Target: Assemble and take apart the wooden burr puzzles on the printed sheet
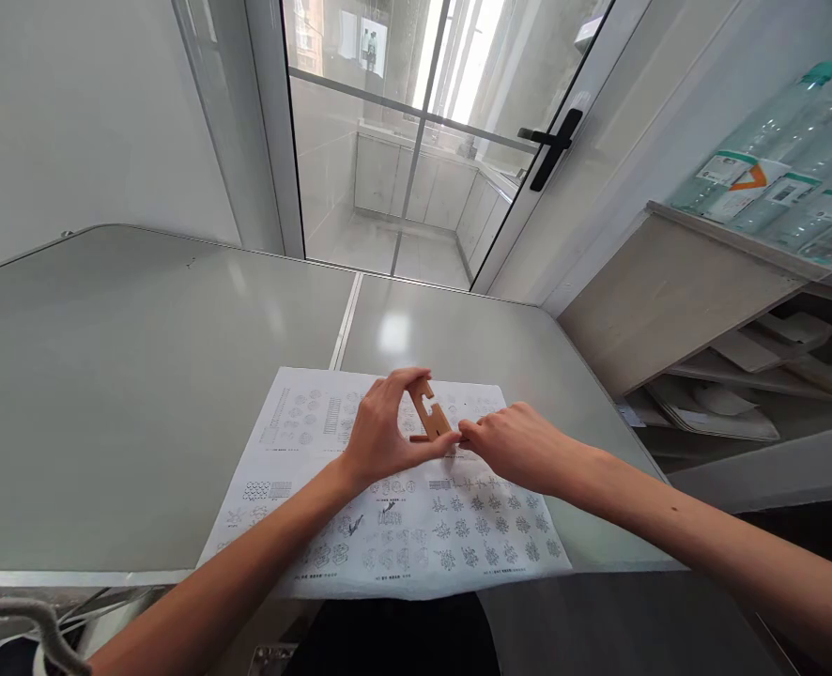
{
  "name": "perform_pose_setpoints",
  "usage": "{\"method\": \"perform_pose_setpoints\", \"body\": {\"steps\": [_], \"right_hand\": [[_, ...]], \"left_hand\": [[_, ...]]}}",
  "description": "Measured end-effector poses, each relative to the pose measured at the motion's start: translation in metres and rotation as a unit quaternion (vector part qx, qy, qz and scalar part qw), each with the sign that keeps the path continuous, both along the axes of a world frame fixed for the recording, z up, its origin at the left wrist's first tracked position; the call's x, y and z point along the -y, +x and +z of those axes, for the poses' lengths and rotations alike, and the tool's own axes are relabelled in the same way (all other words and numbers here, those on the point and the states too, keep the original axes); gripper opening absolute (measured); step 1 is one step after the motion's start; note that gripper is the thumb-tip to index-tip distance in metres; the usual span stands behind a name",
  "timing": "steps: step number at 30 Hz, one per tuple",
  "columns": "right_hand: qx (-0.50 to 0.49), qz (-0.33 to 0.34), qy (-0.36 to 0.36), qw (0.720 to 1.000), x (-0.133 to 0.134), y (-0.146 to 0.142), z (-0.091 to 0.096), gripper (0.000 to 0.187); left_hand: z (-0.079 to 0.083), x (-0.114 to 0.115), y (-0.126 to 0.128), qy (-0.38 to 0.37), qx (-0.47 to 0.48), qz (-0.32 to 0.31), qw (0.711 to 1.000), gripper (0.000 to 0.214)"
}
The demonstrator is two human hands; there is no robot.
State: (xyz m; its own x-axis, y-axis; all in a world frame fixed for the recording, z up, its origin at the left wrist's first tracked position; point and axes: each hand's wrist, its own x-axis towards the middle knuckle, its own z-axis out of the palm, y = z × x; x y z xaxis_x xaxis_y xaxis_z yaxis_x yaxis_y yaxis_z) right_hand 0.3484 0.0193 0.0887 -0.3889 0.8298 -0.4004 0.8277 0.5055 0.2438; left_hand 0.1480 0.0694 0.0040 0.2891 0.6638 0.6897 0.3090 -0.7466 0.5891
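A white printed sheet (388, 526) full of small diagrams lies on the grey table (141, 394). Over its far half my left hand (380, 432) pinches a small notched wooden piece (430, 411) between thumb and fingers, holding it upright and tilted. My right hand (518, 443) comes in from the right with its fingers closed at the lower end of that piece. Whatever those fingers hold there is hidden. The two hands touch each other at the piece.
A seam (344, 319) splits the table top into two halves. Behind it stands a glass door (416, 131) with a black handle (553, 145). A wooden shelf unit (726, 319) with papers and clear bottles (775, 178) is at the right.
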Motion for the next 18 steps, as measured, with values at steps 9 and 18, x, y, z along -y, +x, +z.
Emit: {"method": "perform_pose_setpoints", "body": {"steps": [9, 18], "right_hand": [[-0.054, -0.022, 0.012, 0.998, 0.002, 0.013, -0.019, 0.017], [-0.063, -0.027, 0.019, 0.997, 0.003, 0.013, -0.020, 0.019]], "left_hand": [[-0.013, -0.015, 0.000, -0.056, -0.120, 0.157, 0.979, 0.065], [-0.020, -0.025, -0.005, -0.044, -0.243, 0.209, 0.946, 0.065]]}}
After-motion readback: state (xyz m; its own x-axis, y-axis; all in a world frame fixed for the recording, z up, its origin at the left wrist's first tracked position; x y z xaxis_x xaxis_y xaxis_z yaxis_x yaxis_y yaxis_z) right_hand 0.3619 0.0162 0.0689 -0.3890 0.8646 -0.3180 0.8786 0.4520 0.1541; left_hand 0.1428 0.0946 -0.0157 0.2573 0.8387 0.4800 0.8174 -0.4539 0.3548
